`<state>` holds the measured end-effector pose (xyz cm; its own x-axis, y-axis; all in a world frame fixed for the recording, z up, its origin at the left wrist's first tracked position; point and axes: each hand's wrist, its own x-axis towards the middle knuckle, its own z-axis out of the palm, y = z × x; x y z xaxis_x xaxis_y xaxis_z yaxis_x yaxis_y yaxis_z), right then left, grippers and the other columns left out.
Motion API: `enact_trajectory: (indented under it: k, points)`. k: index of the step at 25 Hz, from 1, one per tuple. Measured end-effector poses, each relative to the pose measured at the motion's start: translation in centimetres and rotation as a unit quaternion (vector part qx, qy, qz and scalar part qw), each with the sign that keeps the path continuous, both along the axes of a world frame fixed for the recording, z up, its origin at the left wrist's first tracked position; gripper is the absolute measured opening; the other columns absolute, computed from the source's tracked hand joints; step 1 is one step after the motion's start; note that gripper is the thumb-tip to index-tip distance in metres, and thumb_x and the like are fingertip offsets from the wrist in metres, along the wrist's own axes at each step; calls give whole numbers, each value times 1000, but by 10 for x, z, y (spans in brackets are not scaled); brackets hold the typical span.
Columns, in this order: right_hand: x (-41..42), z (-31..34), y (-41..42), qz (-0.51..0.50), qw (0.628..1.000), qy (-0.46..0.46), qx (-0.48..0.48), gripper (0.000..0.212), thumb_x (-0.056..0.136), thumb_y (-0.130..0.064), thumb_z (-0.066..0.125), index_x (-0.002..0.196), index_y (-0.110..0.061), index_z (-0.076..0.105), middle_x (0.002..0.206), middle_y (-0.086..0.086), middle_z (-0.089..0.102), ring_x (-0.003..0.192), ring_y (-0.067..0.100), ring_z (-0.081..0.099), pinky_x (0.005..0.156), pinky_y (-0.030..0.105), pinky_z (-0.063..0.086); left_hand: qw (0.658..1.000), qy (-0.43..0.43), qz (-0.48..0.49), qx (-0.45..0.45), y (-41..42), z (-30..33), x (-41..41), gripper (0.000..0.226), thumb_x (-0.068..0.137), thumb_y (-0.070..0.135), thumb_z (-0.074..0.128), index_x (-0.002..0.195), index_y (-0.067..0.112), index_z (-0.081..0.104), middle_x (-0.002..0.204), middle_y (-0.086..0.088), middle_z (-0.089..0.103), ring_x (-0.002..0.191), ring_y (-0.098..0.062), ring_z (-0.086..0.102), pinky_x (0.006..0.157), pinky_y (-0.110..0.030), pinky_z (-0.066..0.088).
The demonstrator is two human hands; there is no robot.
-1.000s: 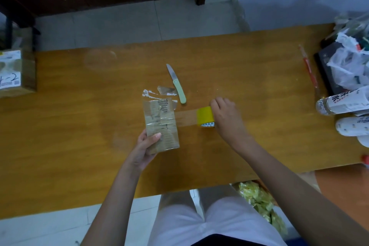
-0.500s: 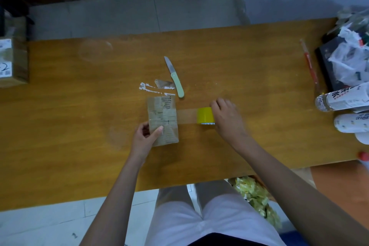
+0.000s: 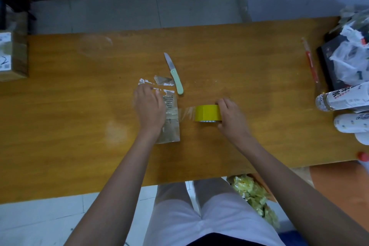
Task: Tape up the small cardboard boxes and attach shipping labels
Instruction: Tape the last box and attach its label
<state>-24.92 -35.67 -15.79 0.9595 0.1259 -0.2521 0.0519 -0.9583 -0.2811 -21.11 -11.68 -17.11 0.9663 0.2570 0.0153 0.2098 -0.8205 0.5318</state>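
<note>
A small cardboard box (image 3: 171, 126) lies on the wooden table (image 3: 69, 126), wrapped in clear tape. My left hand (image 3: 148, 109) lies flat on top of the box, pressing it down, and covers its left half. My right hand (image 3: 232, 119) grips a yellow roll of tape (image 3: 207, 113) just right of the box. A stretched strip of clear tape (image 3: 186, 114) runs from the roll to the box.
A folding knife (image 3: 174, 74) with a pale green handle lies behind the box, beside torn label scraps (image 3: 157, 82). A labelled cardboard box (image 3: 12, 56) stands at the far left. Bottles (image 3: 343, 99), bags and a red pen (image 3: 310, 60) crowd the right end.
My left hand moved from the box's near-left corner onto its top. The roll sits further right of the box, with a longer strip of tape drawn out.
</note>
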Motion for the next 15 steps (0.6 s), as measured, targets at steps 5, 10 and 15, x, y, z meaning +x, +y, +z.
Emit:
enact_trajectory:
  k: [5, 10, 15]
  points:
    - [0, -2, 0, 7, 1000, -9, -15, 53, 61, 3, 69, 110, -11, 54, 108, 9, 54, 98, 31, 52, 70, 37, 44, 986, 99, -20, 130, -16, -26, 8, 44, 105, 25, 23, 112, 1, 59, 111, -15, 60, 104, -29, 51, 88, -39, 40]
    - [6, 4, -6, 37, 998, -23, -50, 50, 65, 4, 66, 113, -8, 55, 110, 12, 55, 98, 33, 52, 76, 43, 44, 986, 84, -42, 134, -13, -28, 11, 43, 104, 21, 25, 98, -3, 60, 97, -19, 60, 93, -32, 52, 82, -42, 44]
    - [20, 9, -29, 32, 988, -76, -129, 41, 68, 4, 64, 108, -5, 59, 109, 15, 58, 95, 37, 55, 75, 43, 39, 985, 85, -22, 146, 28, -33, 14, 42, 104, 16, 26, 97, -6, 60, 97, -24, 59, 95, -37, 52, 92, -42, 36]
